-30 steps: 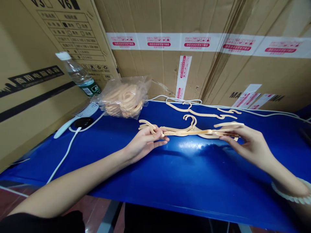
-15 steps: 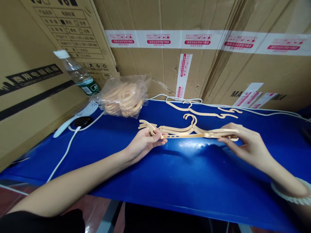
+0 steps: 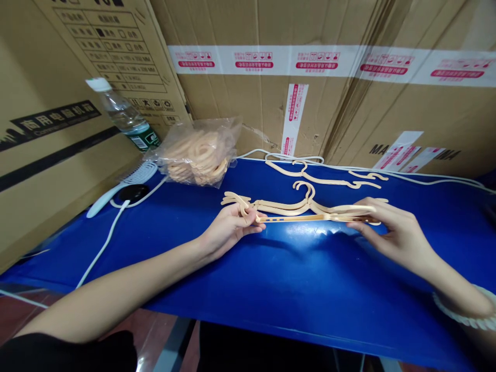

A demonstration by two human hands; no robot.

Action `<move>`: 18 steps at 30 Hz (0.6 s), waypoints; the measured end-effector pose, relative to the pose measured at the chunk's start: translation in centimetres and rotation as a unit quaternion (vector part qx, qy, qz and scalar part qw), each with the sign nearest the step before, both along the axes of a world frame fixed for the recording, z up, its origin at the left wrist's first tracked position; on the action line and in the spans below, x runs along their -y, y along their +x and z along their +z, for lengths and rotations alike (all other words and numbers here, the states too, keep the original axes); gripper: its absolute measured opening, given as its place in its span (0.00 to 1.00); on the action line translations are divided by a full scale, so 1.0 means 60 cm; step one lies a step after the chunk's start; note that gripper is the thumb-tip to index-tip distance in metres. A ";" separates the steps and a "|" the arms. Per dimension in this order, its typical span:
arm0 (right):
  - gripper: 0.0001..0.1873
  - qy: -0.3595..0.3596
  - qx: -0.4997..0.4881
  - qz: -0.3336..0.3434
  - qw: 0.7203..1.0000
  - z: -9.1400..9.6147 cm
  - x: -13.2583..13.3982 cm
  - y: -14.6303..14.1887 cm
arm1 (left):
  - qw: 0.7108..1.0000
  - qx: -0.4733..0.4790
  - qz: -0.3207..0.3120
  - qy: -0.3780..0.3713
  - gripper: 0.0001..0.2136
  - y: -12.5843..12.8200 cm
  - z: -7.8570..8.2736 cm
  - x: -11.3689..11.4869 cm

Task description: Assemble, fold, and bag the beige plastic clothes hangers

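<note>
A beige plastic clothes hanger (image 3: 298, 219) is held edge-on above the blue table, stretched between my two hands. My left hand (image 3: 229, 226) pinches its left end, near a curved hook-shaped part. Around the right end close the fingers of my right hand (image 3: 387, 230), which partly hide it. Just behind lie more beige hangers (image 3: 281, 207), stacked together with their hooks pointing up. Farther back another hanger (image 3: 329, 181) lies flat, a small hooked piece (image 3: 366, 176) beside its right end.
A clear plastic bag (image 3: 199, 155) full of beige hanger parts sits at the back left. Beside it are a water bottle (image 3: 124, 116), a pale hairbrush (image 3: 120, 188) and a black round object (image 3: 134, 193) with a white cable (image 3: 103, 248). Cardboard boxes (image 3: 232, 103) wall the table's back and left.
Both hands keep their hold on the hanger and stay almost in place. The right hand's end has shifted very slightly; the view has moved a little.
</note>
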State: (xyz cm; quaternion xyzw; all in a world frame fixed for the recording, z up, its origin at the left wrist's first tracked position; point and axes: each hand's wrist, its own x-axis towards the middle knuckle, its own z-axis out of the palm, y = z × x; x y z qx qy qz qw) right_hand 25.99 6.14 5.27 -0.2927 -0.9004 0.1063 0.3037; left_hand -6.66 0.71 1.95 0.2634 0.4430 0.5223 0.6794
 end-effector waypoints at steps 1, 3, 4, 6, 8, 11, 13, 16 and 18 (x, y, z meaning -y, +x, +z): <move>0.04 -0.005 -0.001 0.001 1.000 0.000 0.002 0.000 | 1.000 -0.005 0.006 0.003 0.07 0.000 -0.001 0.000; 0.04 -0.017 0.002 0.004 1.000 -0.001 0.005 0.000 | 0.999 -0.018 0.021 0.017 0.07 0.000 -0.005 0.000; 0.05 -0.021 0.004 0.004 1.000 -0.001 0.007 0.000 | 0.999 -0.025 0.028 0.027 0.08 0.000 -0.007 0.001; 0.06 -0.024 0.008 0.005 1.000 0.000 0.010 0.000 | 0.997 -0.040 0.040 0.050 0.09 0.000 -0.012 0.002; 0.06 -0.025 0.011 0.005 1.000 0.001 0.011 -0.003 | 0.994 -0.056 0.053 0.072 0.11 0.000 -0.018 0.004; 0.06 -0.031 0.011 0.012 0.999 0.004 0.014 -0.008 | 0.989 -0.076 0.077 0.101 0.13 0.000 -0.025 0.003; 0.06 -0.034 0.009 0.018 0.999 0.005 0.016 -0.011 | 0.986 -0.084 0.090 0.114 0.14 0.001 -0.028 0.001; 0.05 -0.037 0.008 0.009 0.999 0.005 0.018 -0.012 | 0.983 -0.089 0.099 0.123 0.17 0.001 -0.030 -0.002; 0.05 -0.042 0.005 -0.007 0.999 0.005 0.020 -0.012 | 0.982 -0.089 0.106 0.127 0.19 0.002 -0.029 -0.002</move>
